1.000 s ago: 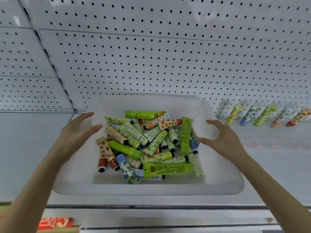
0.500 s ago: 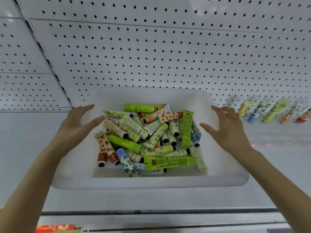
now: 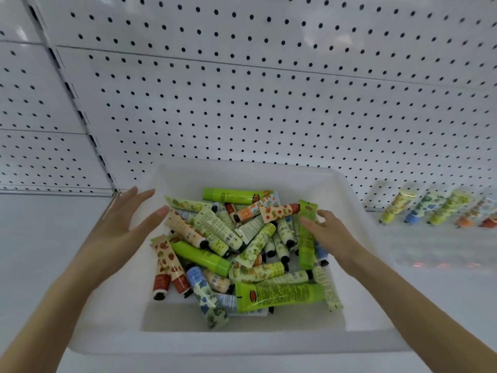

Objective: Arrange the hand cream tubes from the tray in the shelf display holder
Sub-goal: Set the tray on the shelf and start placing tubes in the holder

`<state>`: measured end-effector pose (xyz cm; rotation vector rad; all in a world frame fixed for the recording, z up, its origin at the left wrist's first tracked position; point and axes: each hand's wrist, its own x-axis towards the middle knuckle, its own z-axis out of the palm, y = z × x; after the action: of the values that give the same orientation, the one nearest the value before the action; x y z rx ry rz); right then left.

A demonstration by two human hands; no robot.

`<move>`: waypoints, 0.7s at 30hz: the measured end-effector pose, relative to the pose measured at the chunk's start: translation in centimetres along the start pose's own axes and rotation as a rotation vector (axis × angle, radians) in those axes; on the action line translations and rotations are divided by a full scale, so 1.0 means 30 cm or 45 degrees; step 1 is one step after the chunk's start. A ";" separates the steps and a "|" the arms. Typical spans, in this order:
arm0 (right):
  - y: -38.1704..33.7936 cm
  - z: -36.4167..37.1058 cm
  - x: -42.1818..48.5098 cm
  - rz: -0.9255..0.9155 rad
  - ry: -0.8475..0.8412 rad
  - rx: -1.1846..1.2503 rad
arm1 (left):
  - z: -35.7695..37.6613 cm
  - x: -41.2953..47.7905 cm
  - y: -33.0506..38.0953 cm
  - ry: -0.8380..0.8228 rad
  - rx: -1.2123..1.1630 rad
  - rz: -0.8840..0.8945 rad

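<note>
Hand cream tubes [image 3: 242, 251]: a loose heap, many prints and colours, lying crosswise over one another in the white tray [image 3: 242, 343]. The tray sits on the white shelf [image 3: 40, 251], pushed back close to the pegboard wall [image 3: 269, 103].

Left hand [image 3: 121, 230]: fingers [image 3: 142, 195] straight and released, holding nothing. It hovers over the tray's left rim, one fingertip just beside a peach-printed tube [image 3: 183, 227]. Contact cannot be told.

Right hand [image 3: 330, 232]: over the right side of the heap, fingers loose and lightly bent, nothing grasped. The thumb is next to a bright green tube [image 3: 306, 238] that lies along the heap's right edge. Touching or just apart: cannot tell.

Judgement: both hands flank the heap with palms turned inward, a posture suited to sorting or choosing a tube rather than lifting the tray. A first pick looks imminent, most likely on the right.

Far right, well apart from the tray: a row of tubes [image 3: 446, 208] leaning back at one angle, caps down, in what looks like the clear display holder [image 3: 441, 238]. The view there is blurred. The shared tilt presumably keeps the prints facing outward.

Progress: early, since most stock remains in the tray.

Risk: overlapping tubes may shift when one is pulled free.
</note>
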<state>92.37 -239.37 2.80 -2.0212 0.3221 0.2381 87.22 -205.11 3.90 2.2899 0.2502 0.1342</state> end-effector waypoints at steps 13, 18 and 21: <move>0.025 0.035 0.120 0.188 0.176 0.312 | 0.000 -0.004 0.006 0.000 0.002 0.043; 0.005 0.027 0.092 0.142 0.034 0.294 | -0.002 -0.009 0.014 -0.012 0.008 0.023; -0.018 0.020 0.068 0.069 0.033 0.263 | 0.006 -0.018 0.028 0.096 0.178 0.120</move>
<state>94.45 -238.84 2.37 -1.8146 0.4015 0.2037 86.83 -205.91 4.39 2.4391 0.1959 0.2594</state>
